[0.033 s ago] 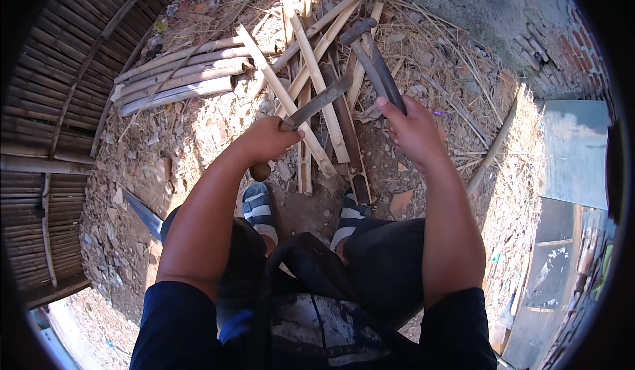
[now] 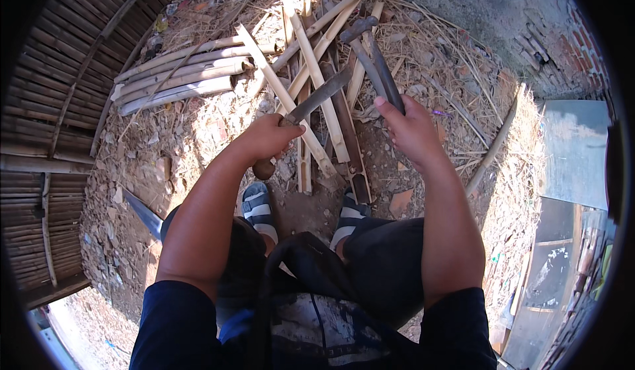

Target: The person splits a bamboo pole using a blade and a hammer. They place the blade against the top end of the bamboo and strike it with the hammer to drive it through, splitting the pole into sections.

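Observation:
My left hand (image 2: 272,137) is wrapped round the wooden handle of a machete (image 2: 321,96), whose rounded butt pokes out below the fist. Its blade slants up and to the right, above split bamboo strips (image 2: 316,79) that lie crossed on the ground. My right hand (image 2: 411,128) grips a hammer (image 2: 385,72) by its dark handle, with the head (image 2: 358,30) at the far end. Close beside that handle runs a greyish-brown strip; whether my fingers hold it too, I cannot tell. The machete and the hammer are apart.
Whole bamboo poles (image 2: 182,79) lie stacked at the left. A saw-like blade (image 2: 142,212) rests near my left leg. A bamboo wall (image 2: 63,59) stands left, a worn masonry wall (image 2: 489,12) far right. Boards (image 2: 574,151) lean at the right. Straw and rubble cover the ground.
My left hand and the machete have shifted very slightly, with the blade's tip a little higher. My right hand and the hammer look the same.

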Tool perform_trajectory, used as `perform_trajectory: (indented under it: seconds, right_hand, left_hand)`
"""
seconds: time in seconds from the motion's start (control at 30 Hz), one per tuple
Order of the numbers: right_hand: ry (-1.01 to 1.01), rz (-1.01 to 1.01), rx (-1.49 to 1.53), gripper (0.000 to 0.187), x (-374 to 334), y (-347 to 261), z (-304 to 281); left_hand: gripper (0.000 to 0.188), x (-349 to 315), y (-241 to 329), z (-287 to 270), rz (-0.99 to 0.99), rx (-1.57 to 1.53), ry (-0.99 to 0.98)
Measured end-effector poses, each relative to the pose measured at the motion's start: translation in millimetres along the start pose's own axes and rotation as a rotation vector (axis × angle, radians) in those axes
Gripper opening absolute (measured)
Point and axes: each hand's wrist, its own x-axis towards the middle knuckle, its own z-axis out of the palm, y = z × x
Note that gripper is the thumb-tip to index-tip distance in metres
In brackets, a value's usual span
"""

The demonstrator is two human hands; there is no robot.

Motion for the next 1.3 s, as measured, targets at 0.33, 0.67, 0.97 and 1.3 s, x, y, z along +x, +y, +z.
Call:
perform_trajectory:
  seconds: [0.33, 0.67, 0.97, 1.3]
  right_hand:
    - [-0.128, -0.105, 0.181, 0.049, -11.9, -8.8, 38.3]
    - [-0.168, -0.006, -0.106, 0.051, -11.8, -18.3, 22.4]
    - [-0.381, -0.071, -0.904, 0.040, -9.2, 13.1, -0.5]
    - [-0.520, 0.031, -1.126, 0.035, -8.5, 39.1, 36.3]
  left_hand:
    - [0.037, -2.2, 21.3, 9.7, 0.236, -0.818, 0.090]
    - [0.051, -5.6, 6.0, -2.0, 0.145, -0.657, 0.173]
    - [0.048, -10.9, 4.2, -33.3, 0.113, -0.822, 0.315]
    - [0.047, -15.7, 1.3, -42.8, 0.179, -0.809, 0.305]
